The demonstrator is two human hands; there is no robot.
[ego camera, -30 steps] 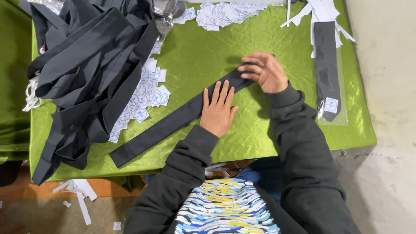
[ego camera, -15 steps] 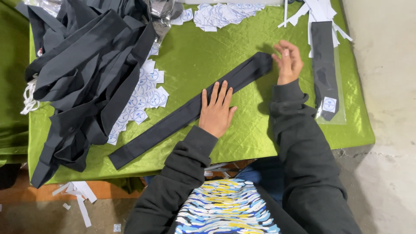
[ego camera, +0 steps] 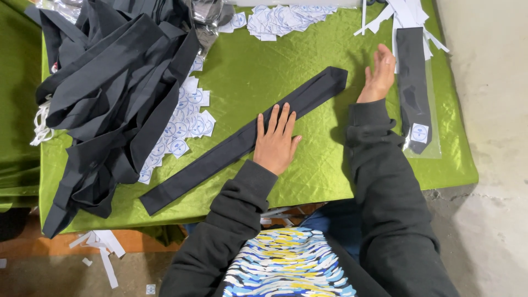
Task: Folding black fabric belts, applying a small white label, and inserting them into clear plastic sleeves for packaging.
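On the table, largest thing first:

Table cover: a wrinkled, shiny green cloth [ego camera: 253, 71] spreads over the whole tabletop and hangs over the near edge.

Fabric heap: a big pile of dark neckties [ego camera: 110, 93] fills the left part of the cloth, strips lying across one another, some trailing off the near-left corner.

Flat necktie: one dark necktie [ego camera: 220, 151] lies stretched out alone on the green cloth, running diagonally from its narrow end at the near left up to its wider end at the far right, close to the middle of the table.

Bagged necktie: another dark tie in a clear plastic sleeve [ego camera: 413, 88] lies lengthwise near the right edge, a small round-marked label at its near end.

Near stickers: white square labels with blue round marks [ego camera: 184, 124] are scattered beside the heap, partly tucked under it.

Far stickers: a second batch of the same labels [ego camera: 283, 19] sits at the far edge.

Paper strips: white strips [ego camera: 404, 14] lie at the far right, just above the bagged tie.

Left hand: left hand [ego camera: 276, 142] lies palm down on the flat necktie, fingers straight and spread, pressing rather than gripping.

Right hand: right hand [ego camera: 378, 74] is open with fingers extended together, holding nothing, between the flat necktie's wide end and the bagged tie, touching neither as far as can be seen.
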